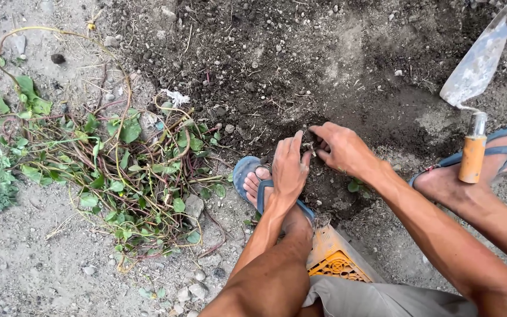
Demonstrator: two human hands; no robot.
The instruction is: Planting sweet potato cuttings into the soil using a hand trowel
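Hands meet over dark soil [300, 76]: left hand [289, 169] & right hand [342, 149] both pinching a small root clump [310, 144] btwn fingertips, just beyond left foot; trowel [475, 88] lies far right, handle nearest.

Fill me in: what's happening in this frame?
A person squats over dark loose soil, both hands down in it. The left hand and right hand meet at one spot, fingers pinching at small roots or debris. A trowel stands stuck by the right foot. Pulled green vines lie heaped to the left.
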